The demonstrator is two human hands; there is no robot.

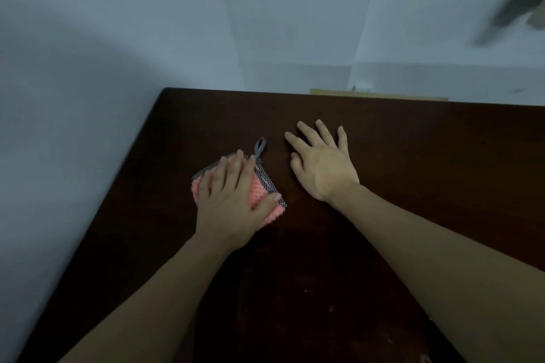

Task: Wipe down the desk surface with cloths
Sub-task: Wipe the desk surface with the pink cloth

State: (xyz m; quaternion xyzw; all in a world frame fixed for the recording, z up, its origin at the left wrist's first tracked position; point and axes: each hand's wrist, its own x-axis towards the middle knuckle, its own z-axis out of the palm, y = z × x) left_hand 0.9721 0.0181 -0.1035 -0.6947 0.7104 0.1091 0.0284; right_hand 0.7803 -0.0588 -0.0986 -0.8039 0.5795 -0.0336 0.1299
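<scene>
Mid-wipe, by the look of it: left hand [233, 200] pressed flat on a pink cloth [259, 194] with straight fingers spread across it, not curled round it. Right hand [321, 165] laid open on the bare dark wooden desk [413, 186], fingers splayed and holding nothing, seemingly bracing.

Cloth lay at centre-left of the frame, on the desk's left half, folded small, with a dark dotted trim and a hanging loop [260, 145] poking out toward the upper part of the frame beyond the fingertips. Mostly hidden under the left palm; only its right edge and lower corner showed. Just beside the right hand, not touching it, with a strip of bare wood between the two.

Probably early or midway in the task: most of the surface to the right and toward the lower frame likely unwiped, though impossible to tell from the dark wood. Faint pale specks [305, 291] visible low in the centre.

Next move called for steady downward pressure and a sweep across the desk, with the loop kept from bunching underneath and the bracing hand lifted clear of the path.
</scene>
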